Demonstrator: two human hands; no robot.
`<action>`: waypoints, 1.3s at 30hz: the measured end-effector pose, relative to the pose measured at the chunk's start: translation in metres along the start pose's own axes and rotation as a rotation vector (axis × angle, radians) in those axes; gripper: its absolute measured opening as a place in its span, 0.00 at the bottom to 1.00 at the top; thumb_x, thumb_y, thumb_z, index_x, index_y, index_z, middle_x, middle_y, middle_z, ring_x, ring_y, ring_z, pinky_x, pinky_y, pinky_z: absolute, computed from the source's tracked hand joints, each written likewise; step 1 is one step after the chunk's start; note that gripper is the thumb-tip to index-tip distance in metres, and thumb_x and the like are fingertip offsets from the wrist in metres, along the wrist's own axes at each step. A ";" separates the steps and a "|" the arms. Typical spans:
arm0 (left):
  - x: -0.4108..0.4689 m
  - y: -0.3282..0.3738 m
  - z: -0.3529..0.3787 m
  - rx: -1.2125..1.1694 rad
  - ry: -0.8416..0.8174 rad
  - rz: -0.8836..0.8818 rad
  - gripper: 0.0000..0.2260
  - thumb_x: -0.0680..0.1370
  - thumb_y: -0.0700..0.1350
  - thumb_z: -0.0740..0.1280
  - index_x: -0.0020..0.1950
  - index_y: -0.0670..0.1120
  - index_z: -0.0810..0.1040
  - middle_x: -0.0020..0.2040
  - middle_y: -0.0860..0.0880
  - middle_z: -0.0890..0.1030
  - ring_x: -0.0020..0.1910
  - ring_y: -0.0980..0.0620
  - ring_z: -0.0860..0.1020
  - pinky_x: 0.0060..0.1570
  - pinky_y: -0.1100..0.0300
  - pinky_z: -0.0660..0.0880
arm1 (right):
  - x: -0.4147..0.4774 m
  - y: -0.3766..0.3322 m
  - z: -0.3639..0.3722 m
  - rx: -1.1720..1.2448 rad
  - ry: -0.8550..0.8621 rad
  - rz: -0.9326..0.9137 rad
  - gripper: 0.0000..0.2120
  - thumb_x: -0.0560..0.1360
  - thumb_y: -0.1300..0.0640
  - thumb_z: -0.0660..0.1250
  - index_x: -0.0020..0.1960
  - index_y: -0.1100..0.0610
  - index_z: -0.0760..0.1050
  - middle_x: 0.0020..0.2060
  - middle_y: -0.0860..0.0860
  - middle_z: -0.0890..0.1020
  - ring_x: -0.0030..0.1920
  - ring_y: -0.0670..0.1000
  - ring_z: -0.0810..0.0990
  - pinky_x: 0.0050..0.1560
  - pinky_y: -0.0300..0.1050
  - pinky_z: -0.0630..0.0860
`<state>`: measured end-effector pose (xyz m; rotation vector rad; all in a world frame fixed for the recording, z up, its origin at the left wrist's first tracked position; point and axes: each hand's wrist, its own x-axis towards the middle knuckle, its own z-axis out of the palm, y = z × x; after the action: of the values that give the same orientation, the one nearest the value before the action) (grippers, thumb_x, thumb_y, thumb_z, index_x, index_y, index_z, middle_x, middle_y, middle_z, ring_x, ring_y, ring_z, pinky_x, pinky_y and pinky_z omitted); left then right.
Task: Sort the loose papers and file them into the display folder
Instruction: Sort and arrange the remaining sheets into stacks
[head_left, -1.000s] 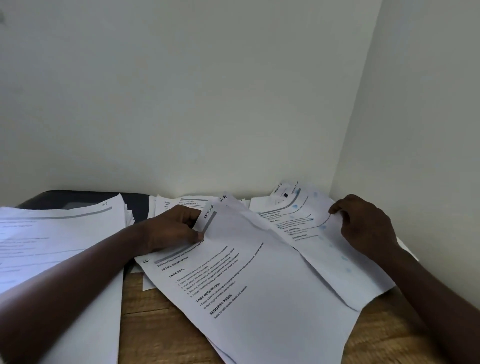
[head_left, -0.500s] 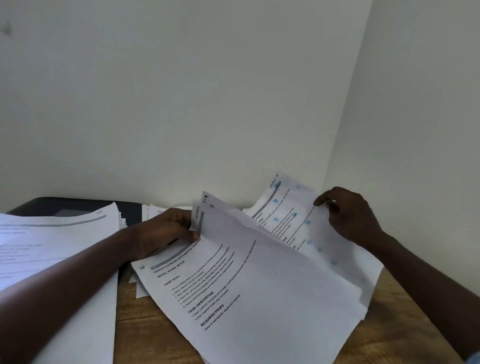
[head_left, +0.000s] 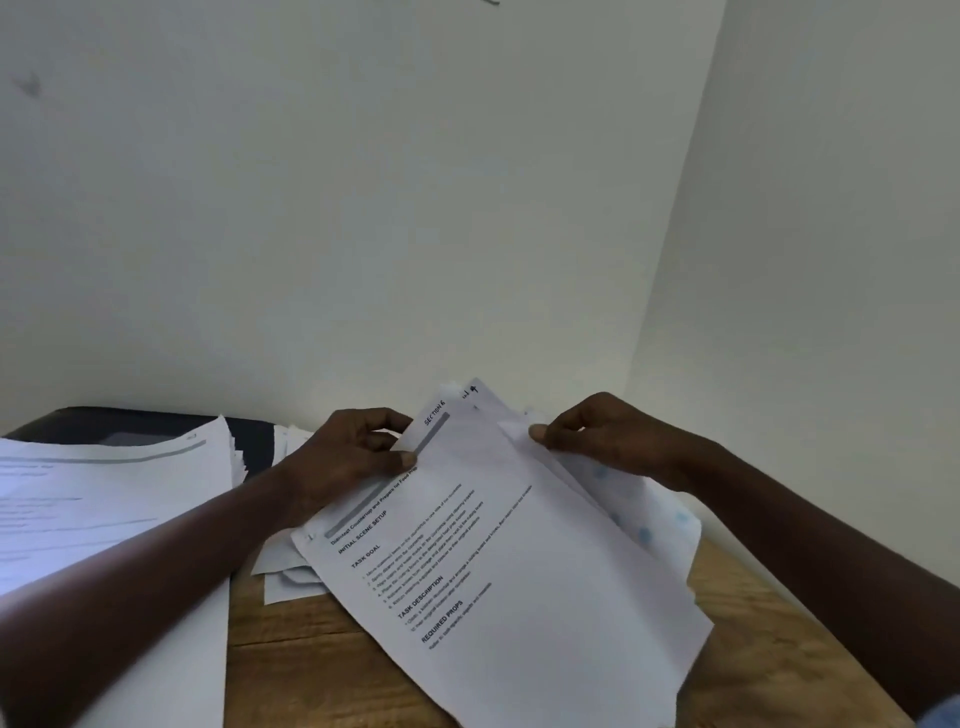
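Two pale walls (head_left: 363, 208) meet in a corner behind everything, and the wooden bench (head_left: 311, 675) runs right up to them. On the left of the bench lies a thick pile of papers (head_left: 104, 509), printed side up, with the person's left forearm stretched across its near part. At the back, the pile overlaps a dark flat thing (head_left: 130, 423) against the wall; I can't tell what that is.

In the middle, the person holds a sheaf of papers (head_left: 519, 597) tilted up off the bench. Its far end is raised and its near end slopes down out of view. The top page faces up, with a grey bar near its head and headings such as "TASK GOAL" and "REQUIRED PROPS". Behind it, on the right, a blue-dotted sheet (head_left: 644, 519) sticks out of the same sheaf. Under the sheaf's left edge, a few loose sheets (head_left: 283, 577) lie flat on the wood, partly covered.

The left hand (head_left: 348, 462) grips the sheaf at its upper left corner, thumb pressed on the printed face and fingers (head_left: 371, 418) curled round behind. The right hand (head_left: 613, 441) pinches the upper right edge, thumb tip on the front. Its fingers (head_left: 571, 441) are bent over the sheets at the back.
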<state>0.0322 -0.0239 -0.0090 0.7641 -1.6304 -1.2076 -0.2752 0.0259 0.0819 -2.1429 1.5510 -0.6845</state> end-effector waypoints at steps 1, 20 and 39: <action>0.000 0.000 0.001 -0.003 -0.008 -0.008 0.13 0.77 0.34 0.73 0.62 0.38 0.80 0.53 0.35 0.86 0.47 0.39 0.85 0.48 0.51 0.83 | 0.001 0.000 0.003 -0.003 -0.004 -0.014 0.23 0.77 0.41 0.72 0.45 0.63 0.83 0.37 0.55 0.77 0.37 0.50 0.72 0.39 0.43 0.69; 0.005 -0.023 -0.002 0.462 0.110 -0.056 0.01 0.77 0.37 0.75 0.47 0.41 0.85 0.45 0.49 0.88 0.45 0.51 0.86 0.43 0.63 0.78 | 0.015 0.050 0.031 0.013 0.533 0.058 0.13 0.84 0.55 0.60 0.41 0.55 0.72 0.35 0.49 0.77 0.40 0.53 0.75 0.41 0.48 0.68; 0.012 -0.037 -0.002 0.868 0.095 -0.115 0.05 0.72 0.45 0.75 0.46 0.53 0.85 0.37 0.54 0.81 0.37 0.56 0.77 0.42 0.60 0.73 | 0.073 0.053 -0.085 -0.030 0.567 -0.089 0.10 0.83 0.57 0.65 0.48 0.61 0.81 0.40 0.55 0.78 0.38 0.49 0.72 0.35 0.37 0.69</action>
<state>0.0282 -0.0474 -0.0404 1.4308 -2.0465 -0.4728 -0.3478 -0.0625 0.1298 -2.1603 1.7392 -1.3997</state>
